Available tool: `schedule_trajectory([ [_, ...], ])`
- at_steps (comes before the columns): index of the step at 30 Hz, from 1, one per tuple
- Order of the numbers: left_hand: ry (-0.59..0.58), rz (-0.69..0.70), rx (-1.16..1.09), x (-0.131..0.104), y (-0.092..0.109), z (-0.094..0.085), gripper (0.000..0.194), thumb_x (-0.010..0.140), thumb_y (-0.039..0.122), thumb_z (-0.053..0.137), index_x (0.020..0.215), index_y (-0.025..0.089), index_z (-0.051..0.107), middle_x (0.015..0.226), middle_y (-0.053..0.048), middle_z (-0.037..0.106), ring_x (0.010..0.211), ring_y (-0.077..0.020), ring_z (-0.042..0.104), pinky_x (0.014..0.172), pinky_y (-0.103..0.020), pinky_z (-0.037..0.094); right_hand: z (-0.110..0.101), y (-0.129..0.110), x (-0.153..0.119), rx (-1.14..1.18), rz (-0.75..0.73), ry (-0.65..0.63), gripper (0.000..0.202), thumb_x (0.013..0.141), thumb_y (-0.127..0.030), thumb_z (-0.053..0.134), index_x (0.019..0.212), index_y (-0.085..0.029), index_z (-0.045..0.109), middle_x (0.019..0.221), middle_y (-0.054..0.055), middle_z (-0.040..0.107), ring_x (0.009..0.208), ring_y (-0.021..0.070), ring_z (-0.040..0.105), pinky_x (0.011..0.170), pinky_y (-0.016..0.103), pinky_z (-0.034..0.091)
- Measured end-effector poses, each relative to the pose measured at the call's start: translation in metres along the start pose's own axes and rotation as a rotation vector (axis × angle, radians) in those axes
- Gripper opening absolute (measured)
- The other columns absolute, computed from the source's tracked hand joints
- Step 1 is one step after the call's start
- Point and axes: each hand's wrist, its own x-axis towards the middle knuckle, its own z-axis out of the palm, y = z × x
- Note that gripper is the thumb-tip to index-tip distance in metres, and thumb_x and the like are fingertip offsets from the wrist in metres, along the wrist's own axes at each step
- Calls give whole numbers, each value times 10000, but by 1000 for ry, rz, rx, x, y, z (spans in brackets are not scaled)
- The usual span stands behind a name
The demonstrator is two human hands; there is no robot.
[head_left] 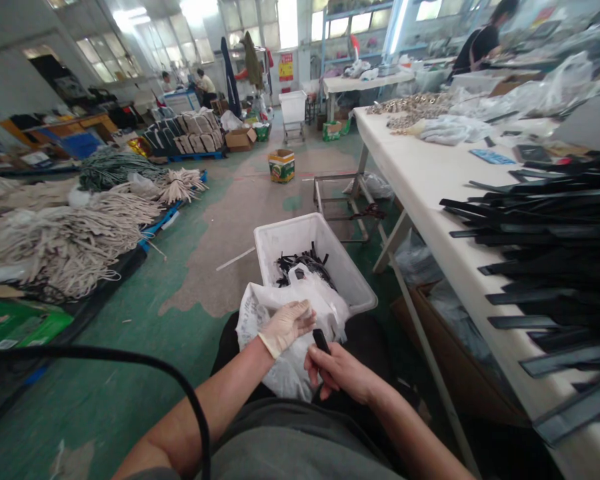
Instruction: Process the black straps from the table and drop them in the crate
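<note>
Just beneath the gloved left fingers (306,321), a white plastic bag (265,300) blocks the way down and covers part of the near side of the white bin (353,280). Beyond the fingers, the bin is open between raised walls. To their left, green floor (180,333) leaves room. Right of the bare right fingers (325,361), a counter (415,180) with black strips (535,267) limits passage.
</note>
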Motion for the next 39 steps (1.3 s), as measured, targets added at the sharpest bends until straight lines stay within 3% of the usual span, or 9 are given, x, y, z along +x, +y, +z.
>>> schedule_trajectory([
  [11, -92, 92, 242, -11, -7, 9, 356, 580, 395, 853, 679, 152, 612, 688, -38, 670, 652, -165, 609, 621, -268, 478, -1, 5, 14, 93, -25, 30, 515, 802, -662, 551, 796, -151, 614, 593, -16, 594, 373, 35, 287, 435, 232, 515],
  [14, -62, 127, 270, -10, -9, 7, 389, 539, 403, 872, 664, 145, 610, 685, -33, 660, 659, -156, 609, 657, -268, 491, 1, 3, 9, 126, -13, 24, 497, 806, -648, 561, 803, -157, 635, 600, -10, 601, 376, 34, 282, 442, 233, 512],
  [18, -13, 241, 236, -6, -2, 2, 356, 578, 388, 854, 707, 132, 644, 727, -28, 663, 735, -143, 634, 799, -272, 510, 5, -1, 2, 135, -20, -36, 504, 821, -652, 543, 780, -159, 643, 607, 2, 610, 373, 33, 278, 455, 242, 507],
  [21, -119, 207, 237, -13, 7, -1, 356, 632, 428, 816, 762, 123, 686, 811, -72, 698, 815, -176, 656, 841, -288, 506, 4, -1, 2, 130, -78, 18, 516, 831, -653, 524, 728, -153, 606, 604, 6, 600, 377, 34, 288, 438, 224, 484],
  [25, -310, 117, 455, -29, 9, 0, 344, 669, 440, 785, 756, 115, 715, 705, -76, 701, 679, -169, 654, 676, -248, 495, -2, 0, 10, 163, -60, 101, 460, 802, -606, 580, 707, -156, 567, 594, -15, 576, 377, 27, 266, 416, 214, 470],
  [29, -295, 142, 634, -31, 4, 2, 317, 740, 434, 722, 765, 119, 722, 516, -26, 625, 433, -121, 558, 445, -218, 372, -4, -6, 10, 101, -75, 85, 391, 800, -549, 610, 793, -160, 579, 626, -28, 594, 372, 27, 282, 448, 232, 490],
  [33, -110, 310, 329, -20, 12, 1, 231, 669, 329, 798, 754, 124, 736, 714, -53, 705, 643, -119, 626, 620, -193, 475, -9, -9, -6, 26, -188, 80, 448, 875, -576, 509, 1006, -156, 593, 796, 28, 669, 494, 80, 529, 525, 235, 470],
  [35, -61, 288, 146, -15, 17, -3, 225, 621, 280, 830, 742, 120, 728, 781, -62, 717, 736, -138, 645, 713, -210, 507, -13, -3, -14, 75, -175, 115, 443, 874, -561, 526, 980, -139, 609, 785, 45, 680, 549, 107, 580, 532, 233, 448],
  [39, -8, 213, -11, -10, 18, -13, 211, 658, 244, 803, 796, 119, 704, 860, -79, 717, 782, -170, 663, 734, -263, 536, -18, 20, -21, 240, -109, 233, 370, 775, -491, 691, 835, -137, 598, 738, 43, 685, 529, 113, 572, 507, 234, 437],
])
